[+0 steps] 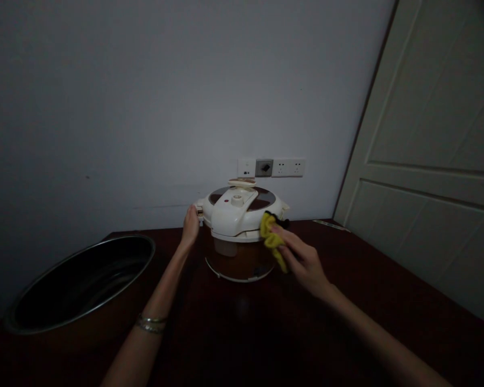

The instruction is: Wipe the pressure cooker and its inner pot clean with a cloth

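A white and brown electric pressure cooker (239,231) stands on a dark wooden table (379,301), close to the wall. My left hand (191,226) rests against the cooker's left side, fingers curled on the lid's edge. My right hand (300,258) is closed on a yellow cloth (271,239) and presses it against the cooker's right side, just under the lid rim.
A large round metal basin (80,285) leans at the table's left. A strip of wall sockets (271,167) sits behind the cooker. A pale door (431,156) fills the right side. A thin flat strip (331,225) lies near the door's base.
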`<state>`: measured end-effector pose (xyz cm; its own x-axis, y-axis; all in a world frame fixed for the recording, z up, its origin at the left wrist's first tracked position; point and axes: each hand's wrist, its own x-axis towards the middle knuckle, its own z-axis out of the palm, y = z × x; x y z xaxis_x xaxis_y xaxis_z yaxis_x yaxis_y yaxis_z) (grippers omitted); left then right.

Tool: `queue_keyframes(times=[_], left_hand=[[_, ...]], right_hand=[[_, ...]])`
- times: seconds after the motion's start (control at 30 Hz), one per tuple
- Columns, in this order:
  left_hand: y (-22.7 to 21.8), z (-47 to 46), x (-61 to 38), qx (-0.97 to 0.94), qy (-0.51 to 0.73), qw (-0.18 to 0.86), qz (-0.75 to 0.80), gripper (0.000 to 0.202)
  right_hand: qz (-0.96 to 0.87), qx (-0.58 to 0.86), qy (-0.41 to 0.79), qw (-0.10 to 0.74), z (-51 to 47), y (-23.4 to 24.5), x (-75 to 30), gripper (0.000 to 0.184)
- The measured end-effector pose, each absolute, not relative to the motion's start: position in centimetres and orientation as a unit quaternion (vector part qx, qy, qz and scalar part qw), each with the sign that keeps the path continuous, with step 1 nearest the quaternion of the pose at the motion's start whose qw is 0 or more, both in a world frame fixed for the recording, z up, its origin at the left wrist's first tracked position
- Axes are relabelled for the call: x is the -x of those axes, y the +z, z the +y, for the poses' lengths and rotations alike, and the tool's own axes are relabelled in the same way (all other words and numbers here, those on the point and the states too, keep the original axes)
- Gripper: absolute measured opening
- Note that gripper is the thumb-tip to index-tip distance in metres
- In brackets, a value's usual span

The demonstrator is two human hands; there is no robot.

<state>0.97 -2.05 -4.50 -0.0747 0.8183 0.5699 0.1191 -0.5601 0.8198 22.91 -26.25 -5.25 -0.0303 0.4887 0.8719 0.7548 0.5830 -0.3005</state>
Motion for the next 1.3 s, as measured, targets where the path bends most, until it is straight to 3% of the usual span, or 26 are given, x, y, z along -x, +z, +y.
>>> queue_keyframes(times=[0.17, 0.33, 0.53, 0.77, 1.3], left_hand=[[-4.3, -2.3, -1.1, -0.613, 0.623, 0.275, 0.401, 0.031], [-4.1, -2.6, -1.0, -0.613, 0.621, 0.276, 0.403, 0.033], [-4.2, -2.9, -1.0, -0.619, 0.619, 0.27, 0.401, 0.034], [-4.2, -2.7, -1.1, -0.61, 0.624, 0.28, 0.4, 0.037], [-4.2, -2.7, -1.0, -0.616, 0.621, 0.278, 0.396, 0.033]], right_hand=[[-0.82, 0.364, -0.179, 0.404, -23.9, -2.8, -20.9, 0.038], [-0.868, 0.317, -0.171, 0.343, -23.5, -2.1, -22.0, 0.042], [-0.844, 0.343, -0.131, 0.391, -24.5, -2.0, -25.1, 0.04], [-0.876, 0.311, -0.125, 0.347, -23.2, -1.2, -21.5, 0.038], [-0.855, 0.321, -0.124, 0.388, -24.1, -1.9, -23.6, 0.041]])
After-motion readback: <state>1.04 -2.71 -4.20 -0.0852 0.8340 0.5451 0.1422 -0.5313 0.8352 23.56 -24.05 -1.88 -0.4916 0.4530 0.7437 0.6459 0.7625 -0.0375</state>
